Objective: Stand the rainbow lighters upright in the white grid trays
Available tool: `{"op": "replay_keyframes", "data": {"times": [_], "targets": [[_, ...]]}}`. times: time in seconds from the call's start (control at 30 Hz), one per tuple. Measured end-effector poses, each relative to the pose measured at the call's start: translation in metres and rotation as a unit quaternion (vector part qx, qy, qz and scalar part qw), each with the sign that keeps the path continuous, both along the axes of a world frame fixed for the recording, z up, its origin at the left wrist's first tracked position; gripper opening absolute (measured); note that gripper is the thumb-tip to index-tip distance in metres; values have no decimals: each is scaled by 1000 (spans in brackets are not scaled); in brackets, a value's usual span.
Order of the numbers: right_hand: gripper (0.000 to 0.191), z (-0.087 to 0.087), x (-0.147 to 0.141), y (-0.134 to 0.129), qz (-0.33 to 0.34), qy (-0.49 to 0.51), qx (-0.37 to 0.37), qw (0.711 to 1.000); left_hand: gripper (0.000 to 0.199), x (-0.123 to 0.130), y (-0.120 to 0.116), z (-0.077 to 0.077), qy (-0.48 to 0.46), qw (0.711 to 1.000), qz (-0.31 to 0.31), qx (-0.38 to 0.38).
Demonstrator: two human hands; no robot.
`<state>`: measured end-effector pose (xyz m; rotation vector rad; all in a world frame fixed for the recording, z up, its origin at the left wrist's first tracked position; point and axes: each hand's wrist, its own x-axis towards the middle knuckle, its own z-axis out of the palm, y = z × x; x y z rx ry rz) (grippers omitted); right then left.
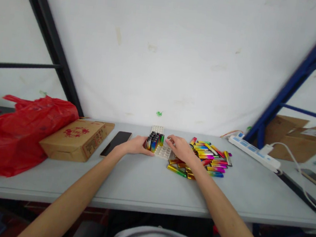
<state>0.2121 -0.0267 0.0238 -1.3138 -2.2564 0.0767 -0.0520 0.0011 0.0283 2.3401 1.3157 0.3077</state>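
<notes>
A group of shiny, colour-graded lighters [153, 144] with black tops stands upright in a white tray [162, 152] with rows of holes. My left hand [138, 145] cups the group from the left, its thumb along the front and some fingers hidden behind. Over the right part of the tray hovers my right hand [180, 148], fingers bent and thumb apart, with nothing visible between them. One green lighter [161, 140] stands at the right of the group, close to those fingertips. Beside and partly under my right wrist lies a loose pile of metallic lighters [215, 164].
Left of my hands lie a dark phone [116, 143], a cardboard box [77, 139] and a red plastic bag [27, 134]. A white power strip [253, 152] with a plugged-in cable lies at the right. Behind the grey table [138, 188] rises a white wall.
</notes>
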Motion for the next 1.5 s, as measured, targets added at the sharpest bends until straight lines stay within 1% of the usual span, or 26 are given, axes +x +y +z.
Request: {"op": "replay_keyframes", "data": {"times": [0.1,0.2,0.3,0.4,0.47,0.5,0.57,0.67,0.73,0.77,0.83,0.9,1.0,1.07,1.17,1.23,1.3,1.37,1.4,1.43,1.5], "targets": [[28,4,22,2,-29,-9,13,999,72,0,0,0,-4,1000,8,-6],[24,7,36,7,-55,-12,17,998,72,0,-1,0,4,1000,12,-2],[23,19,41,7,-46,-3,21,999,71,0,-1,0,10,1000,8,4],[23,36,46,-11,-4,7,18,1000,70,1,-2,1,16,1000,4,4],[23,43,50,-34,19,8,7,1000,69,1,-2,2,16,1000,5,3],[23,44,53,-49,26,4,1,1000,68,2,-3,2,16,1000,7,4],[20,36,60,-80,37,-15,-10,999,67,2,-4,2,12,1000,15,8],[16,11,67,-122,21,-59,0,998,67,2,-5,3,4,1000,22,9],[19,-8,67,-139,6,-81,16,997,65,2,-6,3,-1,1000,19,8],[21,-15,66,-144,-5,-87,30,996,64,3,-6,3,-2,1000,18,7],[23,-25,61,-146,-26,-95,53,994,64,3,-7,4,-1,1000,15,8],[22,-29,54,-141,-44,-104,66,991,66,3,-7,3,2,1000,15,9],[18,-27,44,-130,-58,-115,71,989,67,2,-6,2,6,1000,11,13],[14,-24,40,-125,-54,-110,67,990,68,2,-5,0,8,1000,5,12],[13,-20,41,-120,-32,-53,37,997,67,1,-4,0,9,1000,1,14],[13,-19,45,-115,-12,25,-4,1000,66,2,-4,0,8,1000,0,16],[16,-17,49,-108,-2,121,-57,991,65,2,-4,0,6,1000,-2,14],[27,-15,51,-99,4,227,-112,967,66,1,-3,-1,3,1000,0,13],[33,-12,50,-94,8,285,-137,949,67,1,-2,-2,3,1000,1,14],[38,-9,49,-89,12,347,-156,925,68,1,-2,-4,5,1000,2,16],[43,2,43,-77,11,466,-177,867,70,1,0,-6,13,1000,6,20]]}}
